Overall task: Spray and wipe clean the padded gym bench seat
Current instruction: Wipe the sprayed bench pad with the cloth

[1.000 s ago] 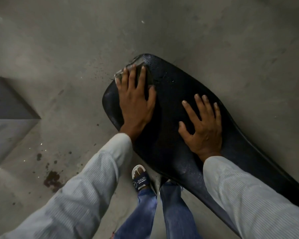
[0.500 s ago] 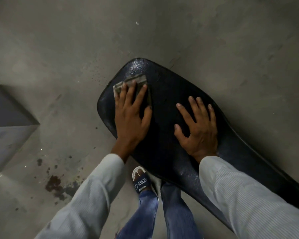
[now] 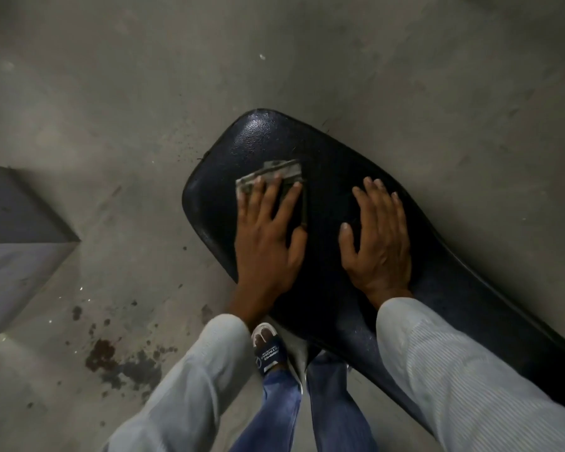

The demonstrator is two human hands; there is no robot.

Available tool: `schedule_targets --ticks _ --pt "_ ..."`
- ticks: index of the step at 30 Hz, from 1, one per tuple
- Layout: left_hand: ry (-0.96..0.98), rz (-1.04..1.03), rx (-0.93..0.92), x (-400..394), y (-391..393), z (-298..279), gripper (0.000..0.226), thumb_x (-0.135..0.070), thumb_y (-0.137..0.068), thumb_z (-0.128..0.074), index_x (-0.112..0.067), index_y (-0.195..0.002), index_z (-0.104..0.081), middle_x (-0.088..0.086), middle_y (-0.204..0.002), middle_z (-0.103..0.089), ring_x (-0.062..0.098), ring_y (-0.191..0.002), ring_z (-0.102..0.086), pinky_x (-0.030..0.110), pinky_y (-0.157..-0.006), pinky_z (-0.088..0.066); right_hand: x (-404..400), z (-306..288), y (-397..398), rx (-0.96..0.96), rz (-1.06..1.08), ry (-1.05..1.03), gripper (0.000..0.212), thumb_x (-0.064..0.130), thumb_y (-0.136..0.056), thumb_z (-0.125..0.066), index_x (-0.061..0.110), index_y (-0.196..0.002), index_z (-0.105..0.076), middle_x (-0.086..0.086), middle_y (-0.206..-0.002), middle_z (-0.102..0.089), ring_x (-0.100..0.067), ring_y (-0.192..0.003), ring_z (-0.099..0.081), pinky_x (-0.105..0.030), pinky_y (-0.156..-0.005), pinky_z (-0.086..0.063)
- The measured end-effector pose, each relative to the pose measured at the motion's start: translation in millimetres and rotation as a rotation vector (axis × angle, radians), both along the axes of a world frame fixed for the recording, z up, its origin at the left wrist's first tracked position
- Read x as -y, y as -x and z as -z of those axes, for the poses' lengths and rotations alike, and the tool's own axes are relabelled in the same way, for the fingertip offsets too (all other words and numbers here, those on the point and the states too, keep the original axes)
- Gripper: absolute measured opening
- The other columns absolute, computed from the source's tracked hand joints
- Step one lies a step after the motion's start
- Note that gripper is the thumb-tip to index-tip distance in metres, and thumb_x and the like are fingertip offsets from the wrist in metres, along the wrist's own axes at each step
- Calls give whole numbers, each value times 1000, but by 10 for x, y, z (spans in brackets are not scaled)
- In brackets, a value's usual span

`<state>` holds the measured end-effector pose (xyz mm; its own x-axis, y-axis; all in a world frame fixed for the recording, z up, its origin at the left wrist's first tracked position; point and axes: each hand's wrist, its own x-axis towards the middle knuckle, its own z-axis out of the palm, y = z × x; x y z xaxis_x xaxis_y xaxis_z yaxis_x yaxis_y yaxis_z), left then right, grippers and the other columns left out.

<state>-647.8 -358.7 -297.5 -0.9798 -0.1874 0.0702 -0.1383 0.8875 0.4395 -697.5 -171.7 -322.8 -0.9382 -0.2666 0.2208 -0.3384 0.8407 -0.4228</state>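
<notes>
The black padded bench (image 3: 333, 164) lies across the right half of the head view, its rounded wide end toward upper centre and its length running off toward the lower right. The upholstery near the far end shows a glossy, wet-looking sheen.

Left hand (image 3: 268, 236): palm down, fingers spread flat, pressing a folded grey cloth (image 3: 271, 172) against the bench surface near the wide end. The cloth's far edge shows beyond the fingertips; the rest is under the hand. The hand presses rather than clenches the cloth.

Right hand (image 3: 377, 239): flat on the bare upholstery just beside the left, fingers splayed, grasping nothing.

Both forearms are in pale striped sleeves (image 3: 463, 380). Below, blue jeans (image 3: 333, 402) and a dark slide sandal (image 3: 269, 352) stand on the floor, close against the bench's near edge.

The concrete floor (image 3: 144, 93) is grey, with dark stains (image 3: 111, 357) and spatter at lower left. A grey angled block (image 3: 17, 223) sits at the left edge; its nature cannot be determined.
</notes>
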Motion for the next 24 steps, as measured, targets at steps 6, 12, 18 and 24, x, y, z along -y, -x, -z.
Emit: schedule_targets --ticks 6,12,18,24 --pt "27 -129 31 320 715 -14 66 -41 -99 -45 -24 -163 -44 9 -172 -34 35 -163 -21 61 -133 -8 13 -9 -22 -2 11 3 59 26 -100 -58 5 -155 -51 -16 -168 -44 -31 -160 -38 -53 -132 -28" --pt "-38 157 13 -214 466 -28 71 -35 -92 -48 -20 -161 -46 12 -171 -36 37 -163 -21 63 -132 -10 21 -4 -4 -16 9 45 51 16 -103 -52 1 -152 -53 -17 -165 -47 -32 -158 -41 -54 -131 -29" --pt "-220 212 33 -375 -307 -35 67 -32 -98 -55 -17 -163 -42 9 -175 -27 28 -167 -12 63 -133 -7 -1 -8 -5 21 32 119 44 8 -106 -43 1 -146 -58 -16 -161 -52 -31 -156 -43 -53 -131 -29" --pt "-313 3 -69 -101 -360 -108 64 -26 -106 -53 -10 -165 -35 7 -176 -25 21 -166 -16 56 -135 -12 -4 -218 -88 51 28 194 45 20 -108 -46 7 -150 -57 -12 -159 -56 -28 -153 -48 -59 -128 -30"
